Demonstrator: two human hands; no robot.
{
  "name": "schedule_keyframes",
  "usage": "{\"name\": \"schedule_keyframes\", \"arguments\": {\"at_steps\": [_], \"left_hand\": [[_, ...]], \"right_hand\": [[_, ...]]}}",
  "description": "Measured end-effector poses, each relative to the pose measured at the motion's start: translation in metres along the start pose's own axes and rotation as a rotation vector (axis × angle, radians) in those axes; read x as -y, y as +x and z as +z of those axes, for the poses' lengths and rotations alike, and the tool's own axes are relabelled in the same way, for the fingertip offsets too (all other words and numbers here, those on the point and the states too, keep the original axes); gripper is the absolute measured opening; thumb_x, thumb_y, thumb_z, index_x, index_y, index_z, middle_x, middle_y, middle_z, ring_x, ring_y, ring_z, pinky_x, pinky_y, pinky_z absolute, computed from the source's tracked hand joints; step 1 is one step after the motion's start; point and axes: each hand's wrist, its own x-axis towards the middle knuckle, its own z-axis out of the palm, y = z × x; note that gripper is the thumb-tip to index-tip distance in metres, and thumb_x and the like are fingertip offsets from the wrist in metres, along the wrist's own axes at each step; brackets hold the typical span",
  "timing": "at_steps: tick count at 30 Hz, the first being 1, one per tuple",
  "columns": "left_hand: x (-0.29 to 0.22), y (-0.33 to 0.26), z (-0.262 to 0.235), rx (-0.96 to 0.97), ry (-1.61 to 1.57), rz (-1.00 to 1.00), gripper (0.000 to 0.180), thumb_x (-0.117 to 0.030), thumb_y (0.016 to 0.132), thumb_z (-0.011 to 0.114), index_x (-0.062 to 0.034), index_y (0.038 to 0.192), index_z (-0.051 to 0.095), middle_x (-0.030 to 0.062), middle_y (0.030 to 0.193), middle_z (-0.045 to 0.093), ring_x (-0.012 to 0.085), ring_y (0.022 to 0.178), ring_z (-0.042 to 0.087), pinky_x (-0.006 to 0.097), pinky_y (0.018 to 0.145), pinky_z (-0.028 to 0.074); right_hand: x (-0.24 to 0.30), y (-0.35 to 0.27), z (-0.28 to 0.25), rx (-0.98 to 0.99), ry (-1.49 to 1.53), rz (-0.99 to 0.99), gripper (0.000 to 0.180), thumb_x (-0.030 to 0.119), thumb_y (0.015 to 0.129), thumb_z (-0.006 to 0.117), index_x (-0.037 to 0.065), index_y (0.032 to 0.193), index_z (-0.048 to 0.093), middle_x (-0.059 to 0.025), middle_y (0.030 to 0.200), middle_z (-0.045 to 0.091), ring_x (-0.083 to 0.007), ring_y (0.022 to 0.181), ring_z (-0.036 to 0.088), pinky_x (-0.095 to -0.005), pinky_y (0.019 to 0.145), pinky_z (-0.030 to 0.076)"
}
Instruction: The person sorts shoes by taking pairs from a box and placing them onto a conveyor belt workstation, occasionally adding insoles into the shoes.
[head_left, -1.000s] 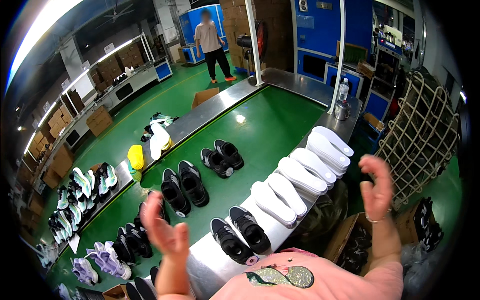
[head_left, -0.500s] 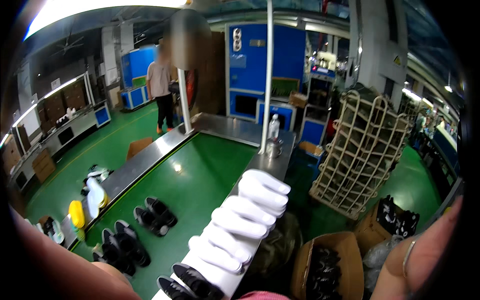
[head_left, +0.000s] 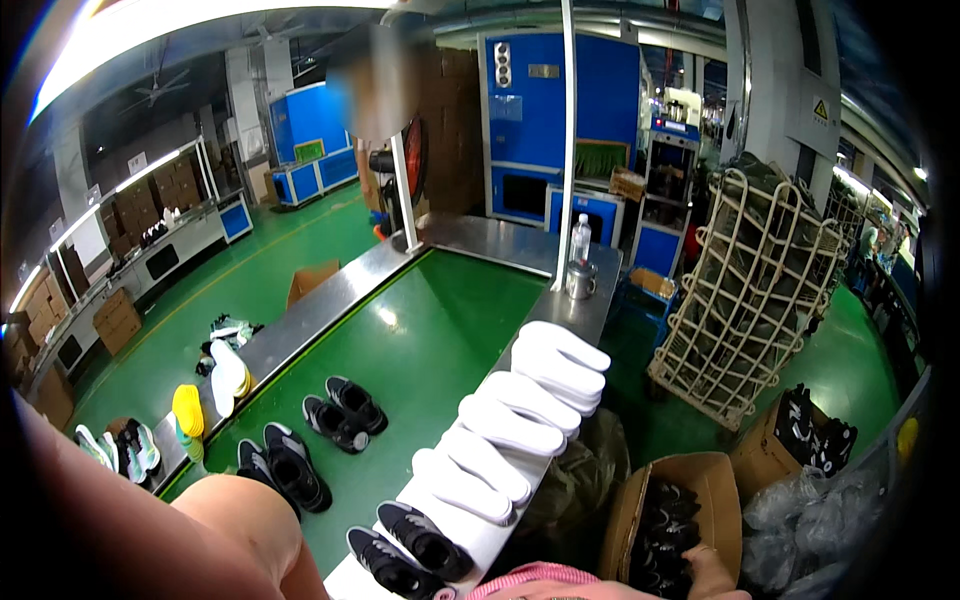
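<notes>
**Your right hand reaches into a cardboard box of black pieces**

The black pieces lie heaped in the box, low on the near right side; they overlap too much to count. Your right fingers are down at the heap's right side, and you cannot tell from here how far they are closed or whether they grip anything. Your left hand is out of view, so its fingers cannot be told; your bent left arm fills the near left and blocks part of the green work surface.

Just beyond the box, to its right, stands a second carton of black pieces, with clear plastic bags bunched nearer you. Left of the box, the pale table edge carries one pair of black-and-grey sneakers and three pairs of stacks of white insoles.

Two more pairs of dark sneakers sit on the green surface, the nearer partly behind your arm. Farther off are one water bottle, one metal mug, two white posts and, to the right, one cage trolley.
</notes>
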Motion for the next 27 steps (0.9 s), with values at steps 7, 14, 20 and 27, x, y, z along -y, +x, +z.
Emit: {"name": "schedule_keyframes", "arguments": {"at_steps": [7,14,20,27], "left_hand": [[-0.006,0.025,-0.010,-0.129,-0.342,0.056,0.031,-0.034,0.080,0.046,-0.0115,0.101,0.051,0.0036,0.088,0.042,0.0191,0.095,0.040,0.047,0.097,0.015],[-0.016,0.027,-0.010,-0.066,-0.560,0.058,0.026,-0.033,0.081,0.045,-0.0142,0.097,0.054,0.0010,0.082,0.042,0.0171,0.093,0.040,0.048,0.098,0.012],[-0.110,0.042,0.042,0.496,0.707,-0.131,0.024,-0.031,0.084,0.040,-0.0109,0.075,0.050,-0.0021,0.066,0.043,0.0107,0.071,0.043,0.032,0.080,0.027],[-0.119,0.050,0.055,0.669,-0.075,-0.187,0.026,-0.024,0.084,0.040,-0.0024,0.075,0.051,0.0059,0.068,0.050,0.0143,0.066,0.049,0.027,0.070,0.038]], "right_hand": [[0.060,0.019,0.045,0.117,0.017,-0.265,0.024,0.022,0.072,0.057,0.003,0.085,0.060,-0.0133,0.079,0.061,-0.0209,0.066,0.056,-0.0324,0.060,0.044],[0.125,-0.049,0.009,-0.002,0.189,-0.423,0.024,0.025,0.070,0.055,0.004,0.079,0.062,-0.0141,0.084,0.060,-0.0277,0.079,0.056,-0.0330,0.072,0.044],[0.154,-0.072,0.023,0.142,0.133,-0.520,0.019,0.023,0.072,0.057,0.007,0.081,0.061,-0.0057,0.064,0.056,-0.0161,0.051,0.048,-0.0304,0.047,0.041],[0.121,-0.074,0.051,0.217,-0.091,-0.624,0.025,0.030,0.074,0.055,0.009,0.086,0.062,-0.0064,0.069,0.058,-0.0171,0.054,0.050,-0.0323,0.050,0.042]]}}
